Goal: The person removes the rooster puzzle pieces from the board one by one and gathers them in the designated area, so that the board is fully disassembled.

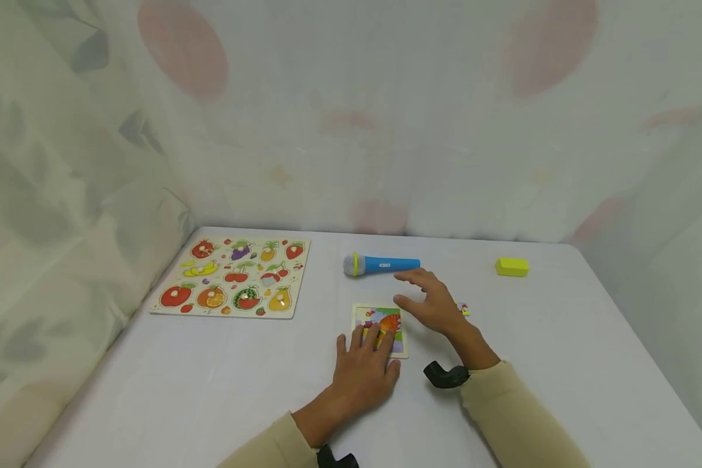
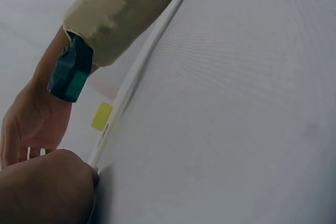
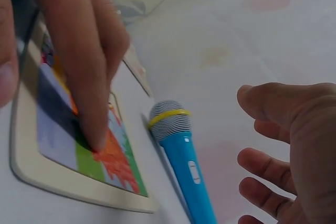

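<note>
Left hand (image 1: 363,378) resting straight fingers (image 3: 89,103) on framed picture board (image 1: 389,322), wearer's side of toy microphone (image 1: 389,264). Right hand (image 1: 435,305) empty, wide. Board likely light, stiff, slick; pinch pale rim (image 3: 89,188).

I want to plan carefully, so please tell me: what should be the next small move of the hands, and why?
Probably, the right hand should reach for the small colourful piece partly hidden behind it: this hand is empty with its fingers apart, while the left hand rests its fingers on the picture board.
</note>
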